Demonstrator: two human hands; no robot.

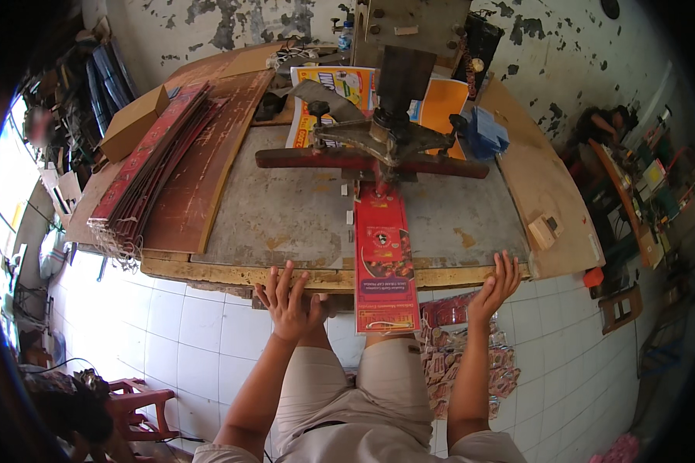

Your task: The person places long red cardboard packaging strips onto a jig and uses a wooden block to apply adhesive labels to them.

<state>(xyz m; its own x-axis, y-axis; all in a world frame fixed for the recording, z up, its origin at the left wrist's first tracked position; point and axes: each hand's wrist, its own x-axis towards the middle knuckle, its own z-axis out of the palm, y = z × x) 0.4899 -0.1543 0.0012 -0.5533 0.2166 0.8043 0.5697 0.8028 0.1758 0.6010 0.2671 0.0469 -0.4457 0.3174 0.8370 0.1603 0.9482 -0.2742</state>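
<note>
A long red printed strip [384, 243] of flat packaging lies on the grey metal press bed [286, 224]. Its far end runs under the dark press head [390, 139], and its near end juts past the table's front edge. To the left of the strip, my left hand [289, 305] is held at that edge with its fingers spread and nothing in them. My right hand [493, 292] is raised by the edge on the strip's right, fingers stretched out, also holding nothing. Neither hand touches the strip.
Stacked red strips [150, 166] with strings and a cardboard box [133, 123] are on the left board. A small wooden block [546, 230] sits at right. Printed pieces [471, 359] lie on the floor beneath. A red stool [139, 405] stands lower left; another person [606, 123] is far right.
</note>
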